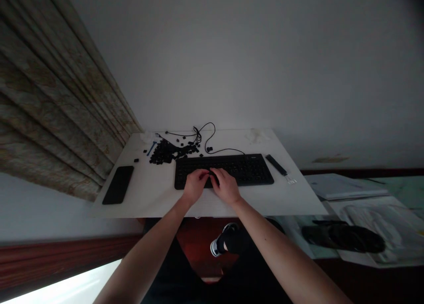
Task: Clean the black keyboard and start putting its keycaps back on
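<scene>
This looks like a room in a home used as a small workspace. Long patterned curtains (49, 96) hang against a plain white wall (232, 52) with dark wood skirting (33, 255). A keyboard (251, 169) and phone (118, 184) sit on a small white counter (149, 202), and a dark sandal (342, 237) lies among papers (344, 184).

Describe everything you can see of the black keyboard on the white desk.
The keyboard is a long, flat, matte black slab, apparently plastic, with rows of dark keys and a small pale mark near its back edge. It lies level on the white desk, angled slightly. A thin black cable leaves its back edge and loops away across the desk. The left hand and right hand touch its middle, hiding some keys. Whether any keys are missing is too small to tell.
</scene>
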Demonstrator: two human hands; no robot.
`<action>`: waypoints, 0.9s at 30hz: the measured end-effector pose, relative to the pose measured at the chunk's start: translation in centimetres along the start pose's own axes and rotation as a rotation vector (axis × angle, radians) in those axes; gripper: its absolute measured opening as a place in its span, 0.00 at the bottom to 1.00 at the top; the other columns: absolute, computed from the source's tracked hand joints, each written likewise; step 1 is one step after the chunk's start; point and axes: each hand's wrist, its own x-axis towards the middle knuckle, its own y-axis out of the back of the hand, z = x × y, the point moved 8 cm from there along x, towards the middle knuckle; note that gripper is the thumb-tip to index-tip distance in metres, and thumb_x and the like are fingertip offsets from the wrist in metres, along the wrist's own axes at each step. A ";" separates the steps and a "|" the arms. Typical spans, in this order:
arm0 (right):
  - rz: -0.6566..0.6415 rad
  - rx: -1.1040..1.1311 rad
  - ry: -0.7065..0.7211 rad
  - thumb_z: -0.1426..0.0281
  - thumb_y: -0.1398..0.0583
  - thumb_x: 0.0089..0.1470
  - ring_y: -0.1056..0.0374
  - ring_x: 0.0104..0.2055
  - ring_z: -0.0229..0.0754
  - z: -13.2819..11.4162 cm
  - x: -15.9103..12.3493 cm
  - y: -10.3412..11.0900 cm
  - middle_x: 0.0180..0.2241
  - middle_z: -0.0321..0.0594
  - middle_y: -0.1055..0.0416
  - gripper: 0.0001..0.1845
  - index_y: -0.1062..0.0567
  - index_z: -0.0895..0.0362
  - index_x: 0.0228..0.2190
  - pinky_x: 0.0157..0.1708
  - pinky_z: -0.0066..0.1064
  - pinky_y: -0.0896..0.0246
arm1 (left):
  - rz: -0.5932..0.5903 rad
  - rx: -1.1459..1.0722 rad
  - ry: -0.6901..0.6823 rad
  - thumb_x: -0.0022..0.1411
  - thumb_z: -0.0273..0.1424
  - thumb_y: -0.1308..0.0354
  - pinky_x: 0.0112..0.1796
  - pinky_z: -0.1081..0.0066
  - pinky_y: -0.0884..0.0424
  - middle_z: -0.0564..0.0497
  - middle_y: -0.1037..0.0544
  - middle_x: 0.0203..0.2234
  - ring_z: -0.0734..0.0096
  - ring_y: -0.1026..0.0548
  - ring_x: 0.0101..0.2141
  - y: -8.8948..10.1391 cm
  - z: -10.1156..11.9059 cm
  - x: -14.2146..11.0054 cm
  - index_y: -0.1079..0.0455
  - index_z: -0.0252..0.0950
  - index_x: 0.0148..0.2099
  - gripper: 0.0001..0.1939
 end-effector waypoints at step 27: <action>0.101 -0.007 -0.059 0.69 0.44 0.60 0.31 0.38 0.46 1.0 -0.1 0.3 0.35 0.45 0.27 0.05 0.28 0.56 0.36 0.38 0.36 0.34 | 0.292 0.340 -0.010 0.61 0.21 0.50 0.47 0.61 0.27 0.45 0.24 0.41 0.64 0.24 0.42 12.5 -5.7 0.7 0.29 0.35 0.46 0.14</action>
